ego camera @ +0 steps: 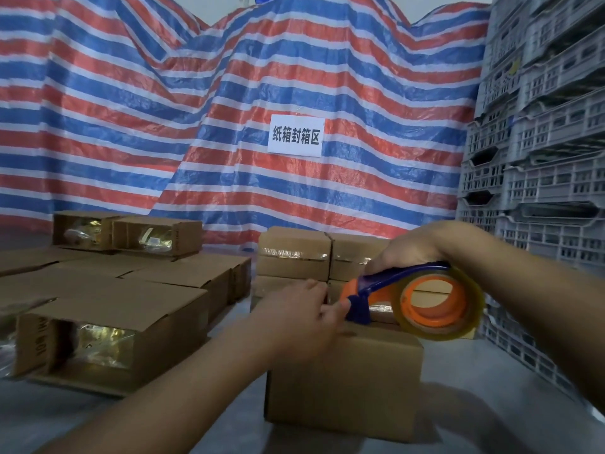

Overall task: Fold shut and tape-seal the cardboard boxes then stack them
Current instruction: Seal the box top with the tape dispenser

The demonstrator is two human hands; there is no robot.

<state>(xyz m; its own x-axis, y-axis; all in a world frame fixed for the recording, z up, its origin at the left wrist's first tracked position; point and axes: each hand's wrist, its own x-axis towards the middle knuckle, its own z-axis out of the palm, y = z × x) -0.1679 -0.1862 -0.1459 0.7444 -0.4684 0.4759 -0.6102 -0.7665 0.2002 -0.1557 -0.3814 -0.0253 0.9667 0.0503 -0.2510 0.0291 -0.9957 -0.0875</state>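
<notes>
A closed brown cardboard box stands on the grey floor in front of me. My right hand grips the blue and orange tape dispenser with its roll of clear tape, held over the box's top far edge. My left hand rests on the box top at the left, fingers bent at the dispenser's blue cutter end, seemingly on the tape end. Behind the box is a stack of taped boxes. Unsealed boxes with shiny contents showing lie at the left.
A red, white and blue striped tarp hangs behind, bearing a white paper sign. Grey plastic crates are stacked tall along the right. More open boxes sit at the back left on flat cardboard.
</notes>
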